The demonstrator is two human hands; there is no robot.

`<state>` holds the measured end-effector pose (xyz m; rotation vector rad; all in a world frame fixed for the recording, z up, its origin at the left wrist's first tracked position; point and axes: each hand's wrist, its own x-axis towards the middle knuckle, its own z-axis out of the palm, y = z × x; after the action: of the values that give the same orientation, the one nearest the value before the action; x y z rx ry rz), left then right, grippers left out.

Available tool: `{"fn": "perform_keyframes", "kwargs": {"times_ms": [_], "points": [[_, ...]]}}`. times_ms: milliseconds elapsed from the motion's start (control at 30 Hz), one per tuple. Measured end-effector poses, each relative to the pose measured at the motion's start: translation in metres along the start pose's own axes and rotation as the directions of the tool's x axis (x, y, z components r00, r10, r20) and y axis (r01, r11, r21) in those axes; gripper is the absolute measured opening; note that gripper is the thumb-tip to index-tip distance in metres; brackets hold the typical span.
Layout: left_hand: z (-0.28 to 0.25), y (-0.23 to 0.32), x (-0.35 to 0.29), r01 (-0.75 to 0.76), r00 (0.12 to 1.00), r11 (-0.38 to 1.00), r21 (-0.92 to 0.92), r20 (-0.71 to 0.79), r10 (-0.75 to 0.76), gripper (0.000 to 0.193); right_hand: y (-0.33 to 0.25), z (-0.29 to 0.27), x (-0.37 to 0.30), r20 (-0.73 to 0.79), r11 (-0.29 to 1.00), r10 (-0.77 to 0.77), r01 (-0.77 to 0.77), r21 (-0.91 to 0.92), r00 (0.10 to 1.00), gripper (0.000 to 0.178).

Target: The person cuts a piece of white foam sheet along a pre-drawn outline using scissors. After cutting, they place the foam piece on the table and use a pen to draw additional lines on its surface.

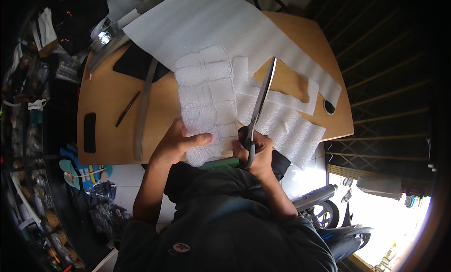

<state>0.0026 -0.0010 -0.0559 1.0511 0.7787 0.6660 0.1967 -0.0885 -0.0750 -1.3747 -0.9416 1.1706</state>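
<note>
My left hand (181, 141) grips the near end of a white foam sheet (206, 98) with outlines drawn across it, thumb on top. In my right hand (258, 154) is a pair of scissors (262, 100) with black handles, its blades pointing away from me and looking closed. The scissors stand just right of the marked sheet. Cut foam offcuts (293, 128) lie under and beside the blades. Behind them a large white foam sheet (202, 23) stretches across the far side of the table.
On the wooden table (105, 100), left of my hands, lie a metal ruler (145, 112), a black pen (128, 108), a dark phone-like slab (89, 132) and black material (136, 63). Crowded shelves (37, 168) stand at left. A motorcycle (336, 225) is behind me to the right.
</note>
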Motion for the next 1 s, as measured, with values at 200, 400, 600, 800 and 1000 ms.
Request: {"fn": "perform_keyframes", "kwargs": {"times_ms": [200, 400, 600, 800, 1000], "points": [[0.011, 0.012, -0.001, 0.044, 0.991, 0.997, 0.057, -0.128, -0.037, 0.040, -0.003, 0.006, -0.006, 0.068, 0.955, -0.135, 0.148, -0.255, 0.989, 0.024], [0.012, 0.031, -0.009, -0.114, 0.958, 0.987, 0.116, -0.251, 0.141, 0.039, 0.018, -0.018, -0.008, 0.217, 0.990, -0.143, 0.143, 0.016, 0.966, 0.064], [0.023, 0.053, -0.020, -0.271, 0.886, 0.943, 0.192, -0.334, 0.322, 0.036, 0.016, -0.024, -0.027, 0.401, 0.980, -0.106, 0.164, -0.113, 0.910, 0.084], [0.040, 0.062, -0.025, -0.234, 0.883, 0.938, 0.255, -0.349, 0.315, 0.045, 0.012, -0.017, -0.029, 0.410, 0.965, -0.154, 0.225, -0.131, 0.899, 0.084], [0.045, 0.062, -0.023, -0.253, 0.873, 0.932, 0.257, -0.354, 0.335, 0.043, 0.003, -0.017, -0.029, 0.389, 0.973, -0.111, 0.179, -0.143, 0.914, 0.084]]}}
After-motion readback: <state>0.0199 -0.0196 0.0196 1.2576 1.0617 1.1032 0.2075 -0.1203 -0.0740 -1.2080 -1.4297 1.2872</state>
